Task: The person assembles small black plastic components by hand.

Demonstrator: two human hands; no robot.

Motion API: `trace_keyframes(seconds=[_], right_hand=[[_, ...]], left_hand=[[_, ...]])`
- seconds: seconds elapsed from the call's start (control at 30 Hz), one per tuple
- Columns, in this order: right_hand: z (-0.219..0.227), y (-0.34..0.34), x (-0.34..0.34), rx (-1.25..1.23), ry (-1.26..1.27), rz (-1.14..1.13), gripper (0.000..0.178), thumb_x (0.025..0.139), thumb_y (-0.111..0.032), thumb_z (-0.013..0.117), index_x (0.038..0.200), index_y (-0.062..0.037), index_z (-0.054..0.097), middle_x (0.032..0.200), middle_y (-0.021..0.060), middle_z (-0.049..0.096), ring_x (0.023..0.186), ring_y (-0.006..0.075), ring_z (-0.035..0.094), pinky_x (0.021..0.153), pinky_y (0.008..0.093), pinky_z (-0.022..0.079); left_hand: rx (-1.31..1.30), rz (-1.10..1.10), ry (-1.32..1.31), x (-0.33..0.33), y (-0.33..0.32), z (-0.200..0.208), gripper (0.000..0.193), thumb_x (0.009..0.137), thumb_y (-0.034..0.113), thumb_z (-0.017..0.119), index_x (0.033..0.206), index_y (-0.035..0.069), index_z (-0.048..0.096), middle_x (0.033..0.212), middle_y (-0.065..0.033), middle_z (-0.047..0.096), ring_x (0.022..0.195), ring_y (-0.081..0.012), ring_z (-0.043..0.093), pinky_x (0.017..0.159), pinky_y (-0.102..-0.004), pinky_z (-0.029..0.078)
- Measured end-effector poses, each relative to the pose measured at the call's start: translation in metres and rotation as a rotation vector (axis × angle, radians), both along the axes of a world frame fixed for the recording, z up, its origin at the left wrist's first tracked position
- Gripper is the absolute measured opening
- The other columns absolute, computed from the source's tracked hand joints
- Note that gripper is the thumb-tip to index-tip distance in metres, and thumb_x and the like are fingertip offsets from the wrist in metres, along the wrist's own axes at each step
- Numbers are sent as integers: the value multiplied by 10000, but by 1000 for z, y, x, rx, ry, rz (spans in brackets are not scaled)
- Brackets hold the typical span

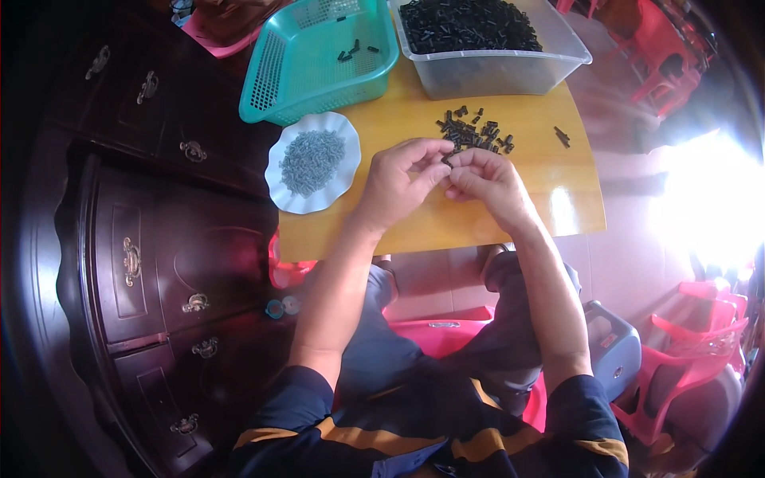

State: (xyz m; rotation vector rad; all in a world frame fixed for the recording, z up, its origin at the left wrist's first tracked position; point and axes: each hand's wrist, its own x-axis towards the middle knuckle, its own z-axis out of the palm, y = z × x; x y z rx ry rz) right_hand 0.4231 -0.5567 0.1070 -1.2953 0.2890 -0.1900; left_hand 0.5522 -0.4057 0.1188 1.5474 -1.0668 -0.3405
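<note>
Striped shirt [390, 422], frame bottom: your left hand [402, 182] and right hand [492, 185] pinch a black piece [447, 161], seemingly mid-handling; steadiness next.

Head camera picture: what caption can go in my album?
Left hand and right hand hold a small dark piece over a yellow table, near a loose dark pile.

You have a yellow surface [327, 237] carrying a basket [327, 103] far left, a bin [494, 76] far right, a plate [351, 171] left, black pieces [462, 130] right of centre.
</note>
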Motion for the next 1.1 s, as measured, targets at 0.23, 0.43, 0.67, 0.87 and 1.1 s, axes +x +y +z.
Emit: trace_keyframes(seconds=[0.23, 0.43, 0.67, 0.87, 1.1], right_hand=[[-5, -5, 1, 209, 15, 18, 148, 981, -200, 678, 1052, -71, 689, 1026, 20, 714, 966, 88, 661, 885, 261, 526], [-9, -2, 3, 267, 9, 10, 184, 1006, -236, 637, 1054, -67, 694, 1060, 29, 722, 962, 90, 657, 892, 250, 515], [-9, -7, -1, 414, -39, 59, 254, 1043, -264, 575, 1107, -48, 693, 1062, 49, 724, 972, 110, 676, 887, 266, 533], [-16, -10, 0, 434, -34, 74, 250, 1036, -260, 590, 1100, -40, 690, 1042, 47, 720, 969, 117, 680, 878, 275, 537], [-6, -6, -4, 54, -22, 13, 222, 1028, -229, 619, 1076, -22, 684, 999, 52, 718, 921, 108, 651, 860, 264, 507]], left_hand=[[-41, 178, -598, -12, -8, 2, 514, 735, 22, 795, 1227, 53, 651, 1109, -107, 691, 950, -280, 693, 777, -371, 592], [-66, 205, -618, -14, -12, -4, 410, 724, 26, 794, 1119, 54, 687, 1035, -91, 712, 860, -272, 692, 735, -384, 587], [-97, 191, -590, -17, -12, -2, 368, 723, 50, 816, 1072, 49, 701, 969, -81, 723, 809, -266, 684, 699, -373, 573], [-117, 188, -612, -16, -14, -5, 350, 723, 51, 816, 1056, 59, 709, 964, -88, 728, 819, -274, 692, 704, -377, 574], [-107, 154, -547, -15, -15, -9, 394, 766, 124, 820, 1132, 65, 685, 1006, -101, 721, 862, -287, 705, 736, -386, 582]])
